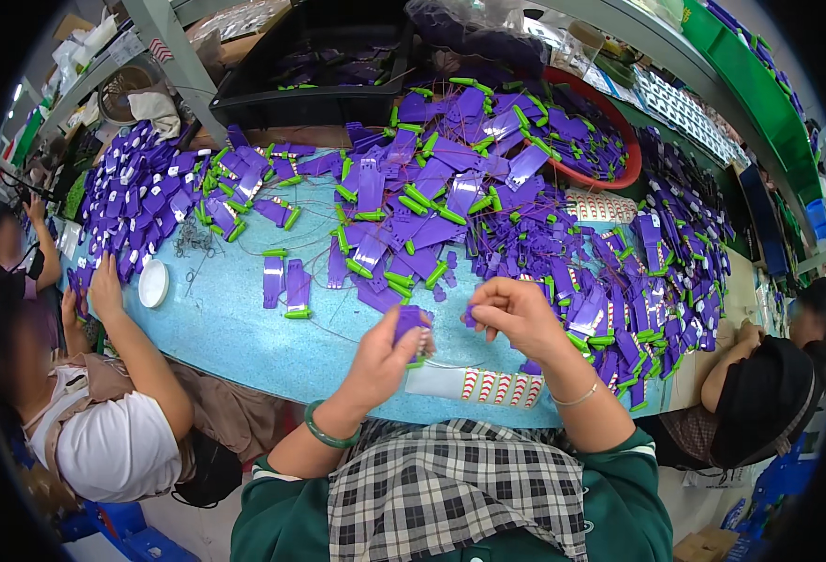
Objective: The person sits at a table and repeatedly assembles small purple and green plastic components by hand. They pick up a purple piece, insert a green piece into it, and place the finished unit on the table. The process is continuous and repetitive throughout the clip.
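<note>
My left hand [381,358] grips a flat purple plastic part [409,322], its thumb lying across the face. A bit of green shows at that part's lower end. Apart from it, to the right, my right hand [521,317] pinches a small purple plastic piece [470,318] between thumb and fingertips. Under the hands, at the table's front edge, lies a strip of stickers [502,387] with red arrow marks. Two purple parts with green ends, one of them this part [297,288], rest on the blue tabletop [235,323] ahead of my left hand.
A large heap of purple and green parts [441,178] with thin wires spreads ahead. More parts fill a red basin [630,155] and a black bin [310,108]. A white bowl [153,284] stands at left. Co-workers sit on both sides, one's hand [105,286] near another purple pile.
</note>
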### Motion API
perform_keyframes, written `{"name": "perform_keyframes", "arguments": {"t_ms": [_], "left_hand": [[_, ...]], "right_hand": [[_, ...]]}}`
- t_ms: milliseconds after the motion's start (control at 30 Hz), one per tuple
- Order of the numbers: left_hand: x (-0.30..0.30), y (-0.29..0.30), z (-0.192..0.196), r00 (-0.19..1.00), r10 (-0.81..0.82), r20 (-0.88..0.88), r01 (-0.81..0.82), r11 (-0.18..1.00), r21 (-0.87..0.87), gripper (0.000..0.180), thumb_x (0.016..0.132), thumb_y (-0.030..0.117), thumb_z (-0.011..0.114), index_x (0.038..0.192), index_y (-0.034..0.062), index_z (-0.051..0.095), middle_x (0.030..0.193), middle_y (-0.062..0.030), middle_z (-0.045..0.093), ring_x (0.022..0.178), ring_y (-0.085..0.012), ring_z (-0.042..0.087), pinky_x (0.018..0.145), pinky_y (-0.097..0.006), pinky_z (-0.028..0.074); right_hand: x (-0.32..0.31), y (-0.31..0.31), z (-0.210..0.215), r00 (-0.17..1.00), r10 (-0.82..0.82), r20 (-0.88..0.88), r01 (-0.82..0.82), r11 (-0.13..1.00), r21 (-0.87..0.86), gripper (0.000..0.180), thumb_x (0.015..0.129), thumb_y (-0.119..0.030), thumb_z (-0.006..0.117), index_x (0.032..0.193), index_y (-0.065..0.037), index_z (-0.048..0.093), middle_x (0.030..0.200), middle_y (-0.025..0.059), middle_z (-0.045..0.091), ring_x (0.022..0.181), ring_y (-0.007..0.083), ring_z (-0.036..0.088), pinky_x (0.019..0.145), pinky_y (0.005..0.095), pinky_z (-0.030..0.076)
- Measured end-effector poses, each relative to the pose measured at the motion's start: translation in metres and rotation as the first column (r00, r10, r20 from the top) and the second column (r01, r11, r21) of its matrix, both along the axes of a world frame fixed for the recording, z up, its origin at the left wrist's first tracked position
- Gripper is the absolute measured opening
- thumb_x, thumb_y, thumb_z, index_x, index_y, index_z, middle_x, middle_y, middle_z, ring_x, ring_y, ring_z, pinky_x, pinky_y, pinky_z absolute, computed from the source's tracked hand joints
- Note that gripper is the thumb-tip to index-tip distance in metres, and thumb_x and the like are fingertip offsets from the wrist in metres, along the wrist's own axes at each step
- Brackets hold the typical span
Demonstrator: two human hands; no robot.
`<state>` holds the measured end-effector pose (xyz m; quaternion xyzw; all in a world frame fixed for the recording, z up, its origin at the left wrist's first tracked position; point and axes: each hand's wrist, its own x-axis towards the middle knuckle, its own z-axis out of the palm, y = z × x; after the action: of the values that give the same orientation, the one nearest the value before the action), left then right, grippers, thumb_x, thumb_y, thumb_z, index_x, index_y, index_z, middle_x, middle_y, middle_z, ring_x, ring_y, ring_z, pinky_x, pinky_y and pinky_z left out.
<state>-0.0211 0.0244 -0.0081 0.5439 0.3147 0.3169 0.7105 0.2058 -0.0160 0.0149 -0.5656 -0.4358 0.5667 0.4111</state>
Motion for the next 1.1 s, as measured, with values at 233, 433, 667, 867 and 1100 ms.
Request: {"name": "perform_keyframes", "arguments": {"t_ms": [233, 433, 667, 867, 1100], "left_hand": [[0.027, -0.019, -0.002, 0.956, -0.217, -0.196, 0.245, 0.96, 0.133, 0.011, 0.094, 0.009, 0.051, 0.101, 0.0009, 0.052, 0.08, -0.0102, 0.062, 0.072, -0.0207, 0.062, 0.066, -0.033, 0.049], [0.032, -0.02, 0.02, 0.897, -0.186, -0.4, 0.363, 0.826, 0.431, 0.013, 0.091, 0.014, 0.053, 0.093, 0.0017, 0.05, 0.07, -0.0182, 0.057, 0.067, -0.0377, 0.059, 0.058, -0.044, 0.043], [0.032, -0.021, 0.013, 0.863, -0.186, -0.469, 0.422, 0.776, 0.469, 0.021, 0.095, 0.021, 0.05, 0.089, 0.0012, 0.055, 0.067, -0.0149, 0.06, 0.063, -0.032, 0.061, 0.056, -0.04, 0.046], [0.034, -0.021, 0.019, 0.917, -0.237, -0.322, 0.308, 0.932, 0.193, 0.028, 0.098, 0.024, 0.049, 0.089, 0.0011, 0.062, 0.071, -0.0043, 0.061, 0.063, -0.0135, 0.059, 0.06, -0.028, 0.046], [0.039, -0.004, 0.023, 0.993, 0.048, -0.11, 0.006, 0.895, 0.445, 0.028, 0.098, 0.023, 0.05, 0.093, -0.0006, 0.064, 0.089, -0.0035, 0.051, 0.075, -0.0115, 0.05, 0.068, -0.024, 0.042]], "right_hand": [[-0.024, -0.04, -0.003, 0.985, -0.147, 0.093, 0.107, 0.933, 0.344, 0.007, 0.082, -0.005, 0.068, 0.084, -0.001, 0.063, 0.102, 0.0096, 0.061, 0.091, 0.0116, 0.059, 0.074, 0.0245, 0.049], [-0.032, -0.044, -0.007, 0.83, -0.384, 0.404, 0.054, 0.777, 0.627, 0.014, 0.077, -0.011, 0.072, 0.078, -0.003, 0.061, 0.096, 0.0106, 0.06, 0.086, 0.0246, 0.057, 0.073, 0.0323, 0.046], [-0.022, -0.047, -0.008, 0.945, -0.136, 0.298, -0.003, 0.906, 0.423, 0.014, 0.081, -0.012, 0.069, 0.083, -0.002, 0.059, 0.078, 0.0093, 0.057, 0.069, 0.0207, 0.056, 0.061, 0.0316, 0.044], [-0.026, -0.046, -0.02, 0.978, -0.163, -0.134, 0.183, 0.971, 0.153, 0.023, 0.08, -0.013, 0.071, 0.096, -0.002, 0.058, 0.076, 0.0043, 0.057, 0.073, 0.0152, 0.059, 0.065, 0.0276, 0.047], [-0.028, -0.037, -0.002, 0.993, -0.059, 0.105, 0.029, 0.963, 0.267, 0.04, 0.08, -0.01, 0.067, 0.116, -0.005, 0.05, 0.083, 0.0056, 0.059, 0.091, 0.016, 0.059, 0.076, 0.0317, 0.048]]}}
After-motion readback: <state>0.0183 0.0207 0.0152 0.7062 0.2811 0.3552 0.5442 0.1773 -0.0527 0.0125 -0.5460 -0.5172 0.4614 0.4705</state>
